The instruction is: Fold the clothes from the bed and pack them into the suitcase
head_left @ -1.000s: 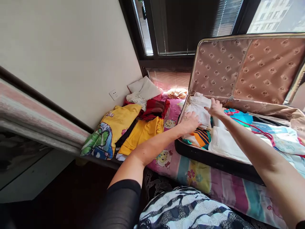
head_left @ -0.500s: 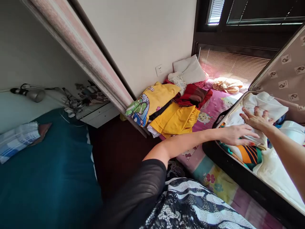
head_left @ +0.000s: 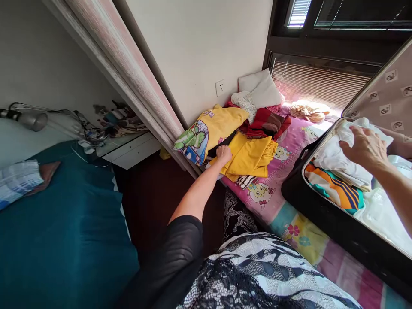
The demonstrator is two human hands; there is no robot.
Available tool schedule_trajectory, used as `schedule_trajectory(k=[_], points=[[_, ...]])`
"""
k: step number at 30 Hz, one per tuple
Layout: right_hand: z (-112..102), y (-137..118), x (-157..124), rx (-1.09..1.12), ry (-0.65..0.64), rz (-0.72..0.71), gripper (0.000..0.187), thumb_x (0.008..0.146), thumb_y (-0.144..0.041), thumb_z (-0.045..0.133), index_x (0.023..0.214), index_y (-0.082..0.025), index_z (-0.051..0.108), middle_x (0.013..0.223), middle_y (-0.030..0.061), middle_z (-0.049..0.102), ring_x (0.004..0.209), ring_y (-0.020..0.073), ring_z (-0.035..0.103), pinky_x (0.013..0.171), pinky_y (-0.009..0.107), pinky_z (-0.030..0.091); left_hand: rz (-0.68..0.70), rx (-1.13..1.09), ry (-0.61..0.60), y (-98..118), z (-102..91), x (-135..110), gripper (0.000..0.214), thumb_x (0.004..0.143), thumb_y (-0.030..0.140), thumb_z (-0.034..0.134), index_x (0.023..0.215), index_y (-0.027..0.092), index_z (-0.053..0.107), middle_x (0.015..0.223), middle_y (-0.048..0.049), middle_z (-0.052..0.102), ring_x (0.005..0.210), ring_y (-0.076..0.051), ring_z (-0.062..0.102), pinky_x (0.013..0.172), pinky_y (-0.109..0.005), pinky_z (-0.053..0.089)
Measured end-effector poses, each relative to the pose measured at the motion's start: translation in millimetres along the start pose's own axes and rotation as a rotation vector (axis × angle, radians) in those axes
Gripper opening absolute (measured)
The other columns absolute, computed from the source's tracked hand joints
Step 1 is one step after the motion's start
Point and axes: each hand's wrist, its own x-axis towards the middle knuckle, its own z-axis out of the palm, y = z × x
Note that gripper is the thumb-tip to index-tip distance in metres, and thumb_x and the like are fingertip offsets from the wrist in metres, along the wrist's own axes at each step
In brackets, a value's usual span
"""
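On the bed, my left hand (head_left: 224, 153) is closed at the left edge of a folded yellow garment (head_left: 249, 155) with a gathered, elastic-looking end. Its fingertips are hidden. Beside it lie a yellow cartoon-print cloth (head_left: 222, 124) and dark red clothes (head_left: 268, 123). A corner of striped cloth (head_left: 246, 181) shows under the yellow garment. My right hand (head_left: 367, 148), fingers spread and holding nothing, is over white clothes (head_left: 337, 148) in the open suitcase (head_left: 299, 184); whether it touches them I cannot tell. An orange and green striped cloth (head_left: 337, 186) is also packed there.
The suitcase lid (head_left: 386, 94) stands raised at the right. A white pillow (head_left: 262, 88) and a beige cloth (head_left: 309, 110) lie toward the window blinds (head_left: 315, 83). At left are a teal-covered bed (head_left: 64, 223), a white drawer unit (head_left: 131, 152) and a curtain (head_left: 138, 73).
My left hand has left the suitcase, moved left and closed on the yellow garment's edge. My right hand seems to have lifted slightly from the white clothes. The view has shifted a little.
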Motion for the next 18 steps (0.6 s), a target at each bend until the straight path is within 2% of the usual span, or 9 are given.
schedule_trajectory(k=[2, 5, 8, 10, 12, 15, 16, 18], points=[[-23.3, -14.1, -20.4, 0.026, 0.021, -0.064, 0.068, 0.101, -0.047, 0.061, 0.160, -0.012, 0.058, 0.154, 0.0298, 0.058, 0.139, 0.0407, 0.058, 0.106, 0.059, 0.046, -0.013, -0.016, -0.015, 5.2, -0.4, 6.1, 0.034, 0.100, 0.014, 0.063, 0.131, 0.004, 0.072, 0.138, -0.0311, 0.068, 0.137, -0.037, 0.063, 0.111, -0.045, 0.051], [-51.4, -41.5, -63.8, 0.116, 0.116, -0.222, 0.058, 0.099, -0.042, 0.063, 0.150, -0.016, 0.066, 0.148, 0.0257, 0.064, 0.133, 0.0380, 0.064, 0.108, 0.055, 0.052, -0.009, -0.047, -0.022, 7.0, -6.0, 11.3, 0.039, 0.101, 0.008, 0.055, 0.138, 0.004, 0.067, 0.143, -0.0324, 0.065, 0.139, -0.037, 0.063, 0.110, -0.044, 0.051], [-56.4, -80.7, -111.8, 0.275, 0.176, -0.428, 0.051, 0.099, -0.043, 0.061, 0.145, -0.021, 0.069, 0.147, 0.0188, 0.066, 0.131, 0.0348, 0.068, 0.108, 0.050, 0.057, 0.008, -0.079, -0.027, 4.8, -18.1, 13.7, 0.044, 0.104, 0.011, 0.051, 0.146, 0.003, 0.058, 0.144, -0.0336, 0.064, 0.137, -0.037, 0.065, 0.110, -0.045, 0.050], [-42.1, -111.7, -134.4, 0.400, 0.097, -0.519, 0.048, 0.100, -0.041, 0.059, 0.142, -0.022, 0.070, 0.143, 0.0163, 0.069, 0.129, 0.0332, 0.069, 0.107, 0.049, 0.059, 0.043, -0.091, -0.016, 5.3, -29.9, 13.5, 0.045, 0.106, 0.014, 0.048, 0.149, 0.005, 0.054, 0.145, -0.0318, 0.065, 0.139, -0.035, 0.064, 0.114, -0.044, 0.048], [-15.9, -143.2, -142.6, 0.533, -0.092, -0.518, 0.047, 0.098, -0.037, 0.061, 0.140, -0.019, 0.070, 0.133, 0.0152, 0.073, 0.117, 0.0301, 0.075, 0.103, 0.046, 0.062, 0.107, -0.099, -0.004, 9.6, -42.8, 11.1, 0.044, 0.107, 0.015, 0.047, 0.150, 0.008, 0.053, 0.145, -0.0287, 0.066, 0.142, -0.033, 0.062, 0.118, -0.042, 0.044], [31.5, -185.3, -129.8, 0.684, -0.432, -0.318, 0.047, 0.100, -0.033, 0.062, 0.143, -0.015, 0.067, 0.126, 0.0159, 0.076, 0.095, 0.0230, 0.078, 0.092, 0.037, 0.064, 0.222, -0.122, -0.005, 23.4, -58.5, 2.8, 0.042, 0.107, 0.016, 0.048, 0.147, 0.009, 0.056, 0.140, -0.0269, 0.069, 0.138, -0.035, 0.065, 0.117, -0.043, 0.045], [45.9, -196.9, -121.9, 0.705, -0.511, -0.239, 0.048, 0.101, -0.033, 0.062, 0.145, -0.013, 0.065, 0.127, 0.0170, 0.075, 0.093, 0.0219, 0.078, 0.089, 0.035, 0.064, 0.254, -0.131, -0.006, 28.9, -61.8, -0.4, 0.041, 0.106, 0.016, 0.048, 0.146, 0.009, 0.057, 0.139, -0.0266, 0.070, 0.136, -0.036, 0.066, 0.115, -0.043, 0.046], [69.7, -215.5, -107.0, 0.685, -0.572, -0.108, 0.051, 0.102, -0.033, 0.064, 0.147, -0.010, 0.063, 0.128, 0.0189, 0.074, 0.092, 0.0219, 0.077, 0.086, 0.033, 0.064, 0.296, -0.170, 0.009, 38.8, -65.4, -6.0, 0.039, 0.105, 0.016, 0.049, 0.143, 0.010, 0.059, 0.135, -0.0248, 0.072, 0.133, -0.035, 0.068, 0.112, -0.041, 0.047]])
